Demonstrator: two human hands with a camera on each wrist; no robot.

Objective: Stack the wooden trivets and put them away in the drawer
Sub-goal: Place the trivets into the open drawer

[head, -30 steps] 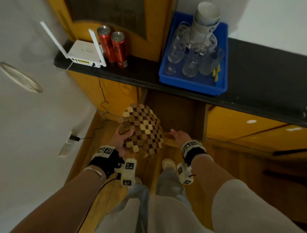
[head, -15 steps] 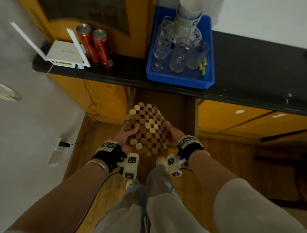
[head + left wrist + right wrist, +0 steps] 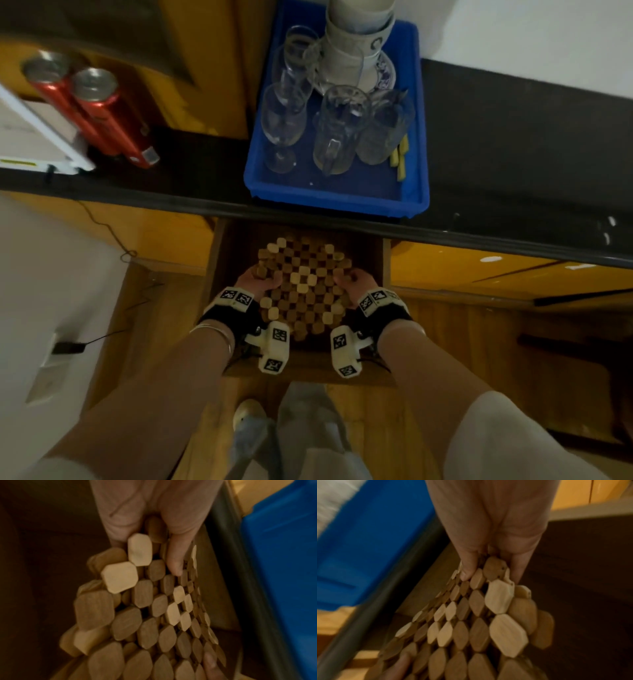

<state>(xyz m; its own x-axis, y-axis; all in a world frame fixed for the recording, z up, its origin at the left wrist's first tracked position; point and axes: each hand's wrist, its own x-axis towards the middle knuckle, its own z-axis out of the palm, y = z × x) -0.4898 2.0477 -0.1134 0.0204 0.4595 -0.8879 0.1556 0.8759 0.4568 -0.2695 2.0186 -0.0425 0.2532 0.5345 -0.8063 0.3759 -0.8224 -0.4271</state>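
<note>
- My left hand [image 3: 261,281] grips the trivet stack's [image 3: 305,286] left edge, thumb on top.
- My right hand [image 3: 354,281] grips its right edge, above the open drawer [image 3: 371,246].

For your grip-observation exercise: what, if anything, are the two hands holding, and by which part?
Both hold the round checkered wooden trivets over the open drawer: left hand gripping the left edge, right hand the right edge, thumbs on top.
</note>
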